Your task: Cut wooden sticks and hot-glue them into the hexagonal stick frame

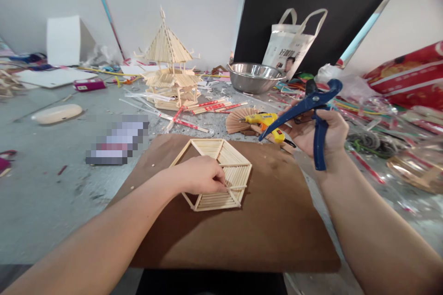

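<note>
A flat hexagon of wooden sticks lies on a brown board in front of me. My left hand rests on the hexagon with its fingers pinched on a thin stick at the lower right part. My right hand is raised to the right of the board, closed round the handles of blue cutters that point left and down.
A stick pagoda model stands behind the board. Near it lie red-wrapped chopsticks, a yellow glue gun, a stick fan, a steel bowl and a white bag. Packets and clutter fill the right side.
</note>
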A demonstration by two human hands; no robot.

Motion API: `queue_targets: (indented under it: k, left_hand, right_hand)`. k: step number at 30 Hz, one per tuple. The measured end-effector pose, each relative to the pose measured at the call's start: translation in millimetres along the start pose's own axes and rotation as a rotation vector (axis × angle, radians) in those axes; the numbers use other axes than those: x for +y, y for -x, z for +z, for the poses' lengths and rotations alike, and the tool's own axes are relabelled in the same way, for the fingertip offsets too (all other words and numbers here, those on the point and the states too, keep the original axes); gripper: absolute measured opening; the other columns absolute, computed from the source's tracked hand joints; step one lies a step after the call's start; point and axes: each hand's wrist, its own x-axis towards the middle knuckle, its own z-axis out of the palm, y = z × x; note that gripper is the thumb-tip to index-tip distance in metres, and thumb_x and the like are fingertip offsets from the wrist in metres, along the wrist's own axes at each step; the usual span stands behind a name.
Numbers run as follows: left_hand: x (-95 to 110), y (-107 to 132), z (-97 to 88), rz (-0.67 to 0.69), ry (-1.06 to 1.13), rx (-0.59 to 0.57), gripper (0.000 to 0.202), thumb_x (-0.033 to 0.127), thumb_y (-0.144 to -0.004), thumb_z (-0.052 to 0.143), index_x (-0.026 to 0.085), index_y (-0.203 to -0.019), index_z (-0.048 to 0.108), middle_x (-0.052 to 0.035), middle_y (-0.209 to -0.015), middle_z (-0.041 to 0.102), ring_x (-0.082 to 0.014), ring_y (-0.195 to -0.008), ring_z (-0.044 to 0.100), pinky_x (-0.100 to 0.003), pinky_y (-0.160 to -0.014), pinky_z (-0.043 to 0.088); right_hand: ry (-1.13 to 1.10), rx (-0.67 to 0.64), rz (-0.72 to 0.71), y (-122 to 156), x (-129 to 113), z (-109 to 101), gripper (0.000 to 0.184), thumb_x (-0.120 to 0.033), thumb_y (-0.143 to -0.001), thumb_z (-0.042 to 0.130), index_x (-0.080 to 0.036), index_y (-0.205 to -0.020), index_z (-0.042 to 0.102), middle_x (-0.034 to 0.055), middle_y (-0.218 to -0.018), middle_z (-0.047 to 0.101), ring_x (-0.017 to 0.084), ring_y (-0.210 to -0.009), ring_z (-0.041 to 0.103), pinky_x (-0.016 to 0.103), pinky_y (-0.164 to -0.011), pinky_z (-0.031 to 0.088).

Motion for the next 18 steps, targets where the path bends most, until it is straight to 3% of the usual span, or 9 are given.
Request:
queue_targets:
  k: [10,18]
  left_hand:
    - [0.4,0.3,1.1,-0.004,0.013,0.009,0.022,0.032,-0.068,0.049,0.02,-0.071,0.066,-0.0015,-0.069,0.065,-0.012,-0.06,0.053,-0.021,-0.057,0.036]
    - [0.8,-0.4,-1.0,0.001,0.008,0.015,0.022,0.032,-0.069,0.049,0.02,-0.07,0.066,-0.0008,-0.066,0.064,-0.0114,-0.058,0.052,-0.02,-0.055,0.034]
  right_hand:
    - [0.193,-0.062,-0.037,-0.7,-0.1,-5.0,0.019,-0.03,-0.061,0.041,-0.023,-0.069,0.057,0.0053,-0.087,0.062,0.024,-0.086,0.054,0.041,-0.066,0.041]
    - [0.233,0.019,-0.027,-0.3,-0.4,0.0,0.024,-0.03,-0.058,0.042,-0.022,-0.073,0.059,0.0071,-0.087,0.062,0.025,-0.084,0.054,0.041,-0.064,0.04]
